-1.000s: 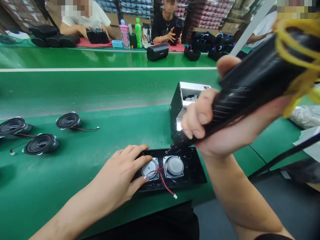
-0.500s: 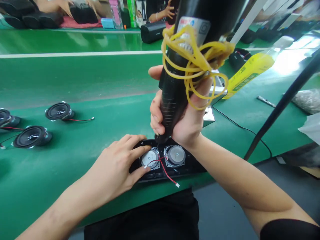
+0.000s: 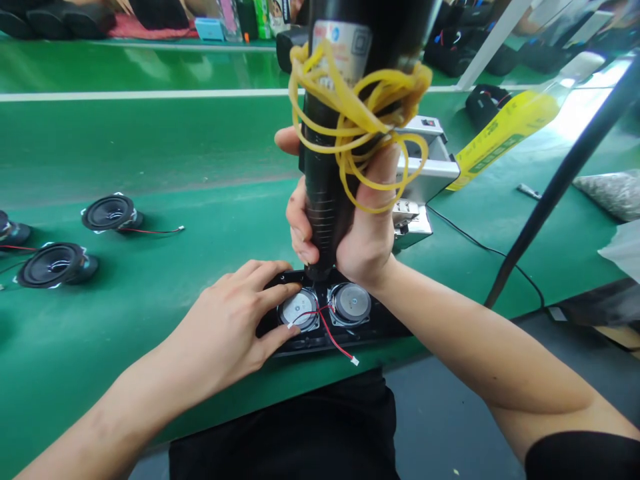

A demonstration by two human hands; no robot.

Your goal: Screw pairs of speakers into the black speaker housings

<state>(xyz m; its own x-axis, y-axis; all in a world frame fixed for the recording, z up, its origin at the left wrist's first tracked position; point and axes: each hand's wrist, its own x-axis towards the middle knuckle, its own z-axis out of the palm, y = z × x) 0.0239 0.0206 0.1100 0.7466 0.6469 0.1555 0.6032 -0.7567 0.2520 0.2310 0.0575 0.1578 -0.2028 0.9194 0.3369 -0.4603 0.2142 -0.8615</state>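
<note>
My right hand [image 3: 367,227] is wrapped round a black electric screwdriver [image 3: 325,207] held upright, with yellow rubber bands looped about its body. Its nose points down at the upper edge of a black speaker housing [image 3: 390,321]; the bit's tip is hard to make out. Two round speaker drivers lie in the housing with their silver backs up. My left hand [image 3: 245,313] grips the left speaker driver [image 3: 299,310] at its rim between thumb and fingers. Beside it is the right speaker driver [image 3: 353,303]. Red and black wires [image 3: 333,341] with white plugs run across both.
Loose speaker drivers [image 3: 57,265] lie on the green table [image 3: 150,280] to the left. On the right are a grey metal device [image 3: 425,177], a tilted bottle with a yellow label [image 3: 505,137], a black slanting bar [image 3: 560,187] and a clear bag [image 3: 613,193].
The screwdriver and my right hand have shifted slightly left in view, and the screwdriver stands more upright. More of the grey device shows. My left hand keeps its grip on the driver.
</note>
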